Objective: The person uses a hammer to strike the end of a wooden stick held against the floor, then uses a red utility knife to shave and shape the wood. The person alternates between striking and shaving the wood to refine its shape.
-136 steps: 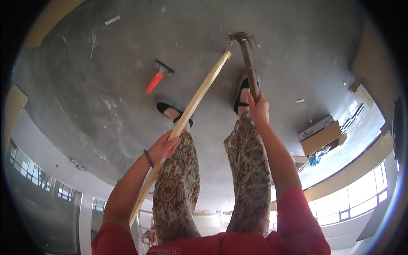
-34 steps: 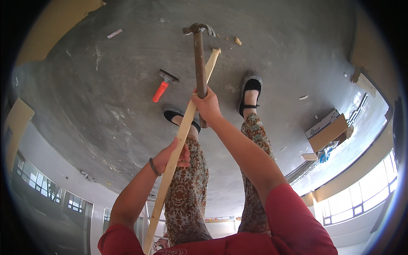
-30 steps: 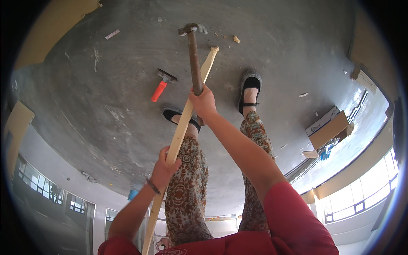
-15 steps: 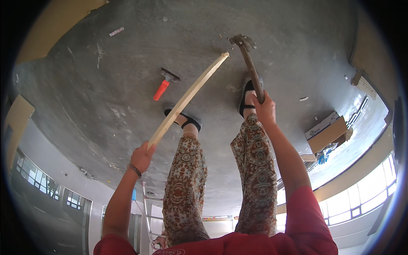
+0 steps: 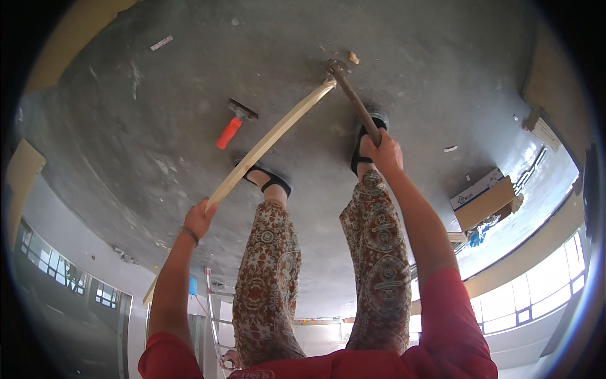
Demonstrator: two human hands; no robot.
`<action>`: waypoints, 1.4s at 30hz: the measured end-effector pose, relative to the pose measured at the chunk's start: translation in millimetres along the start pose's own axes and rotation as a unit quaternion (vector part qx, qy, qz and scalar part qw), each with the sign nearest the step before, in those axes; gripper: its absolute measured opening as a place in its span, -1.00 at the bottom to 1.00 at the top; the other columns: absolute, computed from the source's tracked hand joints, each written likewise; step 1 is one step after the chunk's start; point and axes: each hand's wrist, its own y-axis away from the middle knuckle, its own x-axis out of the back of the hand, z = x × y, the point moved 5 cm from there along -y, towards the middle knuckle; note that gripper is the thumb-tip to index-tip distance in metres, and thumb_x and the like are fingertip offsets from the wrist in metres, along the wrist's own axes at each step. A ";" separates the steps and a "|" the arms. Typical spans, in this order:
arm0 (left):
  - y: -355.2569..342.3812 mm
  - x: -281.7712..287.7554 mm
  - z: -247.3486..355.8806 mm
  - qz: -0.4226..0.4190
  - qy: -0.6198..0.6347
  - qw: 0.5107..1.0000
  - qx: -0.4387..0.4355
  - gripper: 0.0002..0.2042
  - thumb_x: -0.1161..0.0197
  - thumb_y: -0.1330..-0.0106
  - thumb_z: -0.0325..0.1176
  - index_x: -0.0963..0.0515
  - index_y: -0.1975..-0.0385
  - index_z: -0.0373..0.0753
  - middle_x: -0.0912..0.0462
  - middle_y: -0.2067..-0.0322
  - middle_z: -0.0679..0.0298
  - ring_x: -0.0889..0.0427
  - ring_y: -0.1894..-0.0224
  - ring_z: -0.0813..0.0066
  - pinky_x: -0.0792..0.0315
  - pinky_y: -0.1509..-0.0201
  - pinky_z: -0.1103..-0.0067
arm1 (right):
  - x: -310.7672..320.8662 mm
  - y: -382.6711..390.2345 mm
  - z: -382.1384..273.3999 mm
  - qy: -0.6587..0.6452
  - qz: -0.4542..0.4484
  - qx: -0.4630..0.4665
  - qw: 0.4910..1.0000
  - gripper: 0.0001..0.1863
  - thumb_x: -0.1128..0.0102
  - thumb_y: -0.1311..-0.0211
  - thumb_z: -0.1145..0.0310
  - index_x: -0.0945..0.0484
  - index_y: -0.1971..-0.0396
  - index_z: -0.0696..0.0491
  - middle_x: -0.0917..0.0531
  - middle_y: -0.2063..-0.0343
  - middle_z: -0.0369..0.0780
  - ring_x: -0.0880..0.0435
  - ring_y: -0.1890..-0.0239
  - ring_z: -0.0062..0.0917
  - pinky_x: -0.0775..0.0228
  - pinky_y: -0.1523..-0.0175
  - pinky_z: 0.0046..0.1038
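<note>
My left hand [image 5: 199, 218] is closed around the lower end of a long pale wooden strip [image 5: 268, 142], which slants up and to the right. Its far end is splintered. In my right hand [image 5: 385, 153] is the brown handle of a hammer [image 5: 360, 107], gripped near its lower end. The dark hammer head is at the strip's splintered tip, overlapping it; whether they touch, I cannot tell. Just beyond the head, a small pale wood chip [image 5: 354, 58] lies on the floor. A red-handled scraper [image 5: 231, 126] with a wide dark blade rests left of the strip.
My feet in black shoes [image 5: 268, 177] stand apart on the grey concrete floor [image 5: 189, 76]. At right are an open cardboard box [image 5: 486, 205] and stacked strips [image 5: 543, 131]. A ladder [image 5: 218, 309] stands at lower left. Tan boards [image 5: 22, 177] are at the left edge.
The hammer head has moved left and slightly down onto the strip's tip. A pale wood chip now shows beyond it. My left hand has shifted a little left with the strip.
</note>
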 end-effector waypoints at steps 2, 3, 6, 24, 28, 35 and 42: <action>-6.1 -1.8 -5.4 0.003 -0.023 1.000 -0.004 -0.66 -0.04 -0.37 0.00 -0.45 0.28 -0.20 -0.56 0.50 -0.06 -0.52 0.34 -0.18 -0.38 0.35 0.15 | 8.5 1.1 -13.6 -0.013 -0.007 0.008 1.000 -0.66 -0.19 -0.19 0.08 -0.46 0.34 0.08 -0.61 0.47 0.04 -0.54 0.31 0.07 -0.34 0.25 -0.05; -9.2 -5.2 -5.0 0.003 -0.031 0.999 -0.006 -0.66 -0.04 -0.37 -0.01 -0.45 0.28 -0.20 -0.56 0.50 -0.06 -0.53 0.33 -0.18 -0.38 0.35 0.15 | 15.1 7.9 -15.2 -0.033 0.002 0.020 0.999 -0.67 -0.20 -0.18 0.10 -0.45 0.35 0.09 -0.60 0.48 0.03 -0.54 0.33 0.07 -0.34 0.27 -0.06; -9.5 -10.2 -9.8 -0.030 0.010 0.999 0.014 -0.66 -0.03 -0.38 -0.03 -0.45 0.30 -0.23 -0.54 0.52 -0.05 -0.49 0.41 -0.15 -0.38 0.36 0.24 | 50.7 33.3 -28.5 -0.118 0.054 0.057 0.990 -0.70 -0.23 -0.17 0.17 -0.45 0.38 0.10 -0.58 0.55 0.04 -0.53 0.41 0.08 -0.37 0.35 -0.13; -11.5 -43.8 -23.4 -0.106 0.149 0.982 0.052 -0.59 -0.03 -0.40 0.00 -0.47 0.29 -0.32 -0.37 0.60 0.19 -0.24 0.49 0.41 -0.32 0.34 0.48 | 21.7 44.1 -1.3 -0.075 0.040 -0.012 0.996 -0.63 -0.13 -0.21 0.04 -0.48 0.24 0.06 -0.62 0.46 0.04 -0.57 0.33 0.06 -0.39 0.25 -0.02; -10.0 -52.8 -32.8 -0.086 0.140 0.986 0.001 -0.62 -0.04 -0.38 -0.02 -0.46 0.28 -0.29 -0.47 0.56 0.08 -0.38 0.49 0.17 -0.35 0.34 0.38 | -9.3 3.3 21.9 0.047 0.017 0.016 0.999 -0.65 -0.15 -0.20 0.08 -0.51 0.18 0.04 -0.62 0.43 0.06 -0.56 0.30 0.08 -0.40 0.23 -0.03; 21.0 -57.9 -1.8 -0.004 -0.006 0.999 0.045 -0.63 -0.08 -0.33 0.02 -0.39 0.29 -0.21 -0.59 0.50 -0.02 -0.55 0.36 -0.17 -0.39 0.34 0.12 | 20.4 -34.4 5.0 -0.180 -0.035 -0.085 0.979 -0.56 -0.31 -0.12 0.08 -0.53 0.49 0.24 -0.54 0.70 -0.25 -0.52 0.66 -0.63 -0.40 0.52 -0.46; 76.4 -70.3 21.9 0.014 -0.026 0.993 0.114 -0.60 -0.06 -0.32 0.08 -0.32 0.24 -0.18 -0.61 0.49 -0.06 -0.59 0.37 -0.17 -0.44 0.34 0.07 | 39.6 -57.9 13.4 -0.057 0.031 -0.067 0.996 -0.56 -0.29 -0.15 0.13 -0.49 0.16 0.19 -0.60 0.36 -0.09 -0.58 0.34 -0.40 -0.46 0.19 -0.35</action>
